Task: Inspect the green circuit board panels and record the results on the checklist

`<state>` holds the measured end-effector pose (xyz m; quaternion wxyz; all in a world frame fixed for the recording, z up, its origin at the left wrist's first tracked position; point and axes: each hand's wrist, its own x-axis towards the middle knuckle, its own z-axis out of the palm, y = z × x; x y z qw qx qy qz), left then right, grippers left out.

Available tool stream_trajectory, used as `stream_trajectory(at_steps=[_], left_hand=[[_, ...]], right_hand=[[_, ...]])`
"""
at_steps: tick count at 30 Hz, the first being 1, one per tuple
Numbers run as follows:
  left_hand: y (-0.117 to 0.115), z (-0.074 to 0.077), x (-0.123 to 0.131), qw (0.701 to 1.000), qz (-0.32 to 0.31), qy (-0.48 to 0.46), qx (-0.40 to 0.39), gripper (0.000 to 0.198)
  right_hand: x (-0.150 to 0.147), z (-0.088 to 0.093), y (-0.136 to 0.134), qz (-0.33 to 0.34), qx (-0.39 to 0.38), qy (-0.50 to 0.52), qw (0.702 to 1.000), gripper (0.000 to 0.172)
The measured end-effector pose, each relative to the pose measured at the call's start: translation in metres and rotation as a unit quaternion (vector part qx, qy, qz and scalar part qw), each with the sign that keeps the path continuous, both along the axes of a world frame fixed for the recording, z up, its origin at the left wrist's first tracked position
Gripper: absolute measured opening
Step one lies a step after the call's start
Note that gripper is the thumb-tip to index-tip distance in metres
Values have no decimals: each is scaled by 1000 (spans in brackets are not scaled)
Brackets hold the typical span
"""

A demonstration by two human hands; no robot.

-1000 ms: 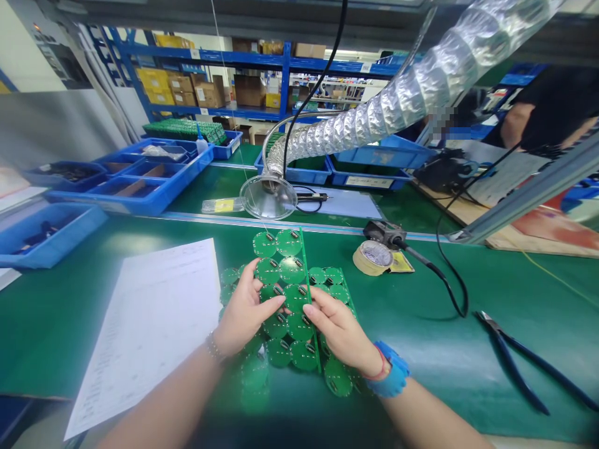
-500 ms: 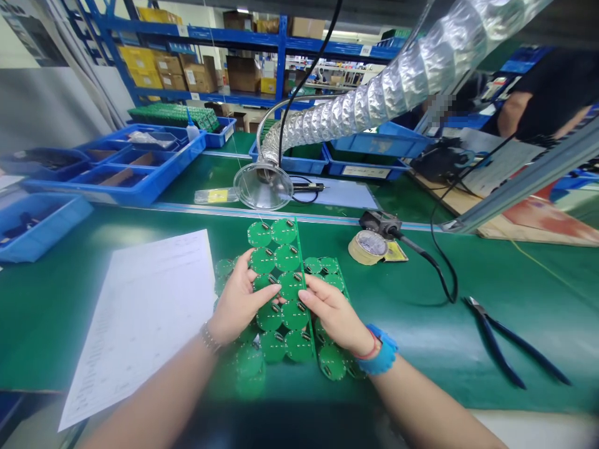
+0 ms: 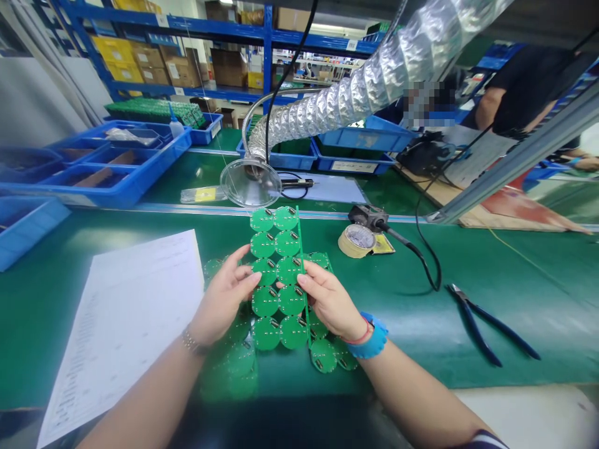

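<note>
Panel (image 3: 287,272) has its long axis pointing forward — left hand (image 3: 224,299) and right hand (image 3: 331,300) grip it.

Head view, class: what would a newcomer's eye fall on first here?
Probably the crinkled silver hose, slanting down from the upper right to a funnel. Next, the green board of joined circles, held at centre by left hand and right hand. Then the open pliers, lying at right.

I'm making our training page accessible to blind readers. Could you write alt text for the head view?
A person's left hand and right hand hold a green panel of ten round circuit boards by its sides above a green workbench. A printed sheet lies at left, dark-handled pliers at right.
</note>
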<state>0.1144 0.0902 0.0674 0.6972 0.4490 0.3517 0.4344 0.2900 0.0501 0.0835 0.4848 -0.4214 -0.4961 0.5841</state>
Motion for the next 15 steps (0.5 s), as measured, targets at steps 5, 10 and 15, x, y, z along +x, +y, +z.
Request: stream_trajectory(at_steps=[5,10,15], left_hand=[[-3,-3,4,995,-99,10,9,31],[2,-1,-2,998,-7,-18,52,19],[6,1,-7,996,40,-3,79,21]], right_hand=[[1,3,1,-14,-4,13,1000,34],[8,7,2,4,-59,-47,997,24],[7,1,3,32,-112,-40,992,28]])
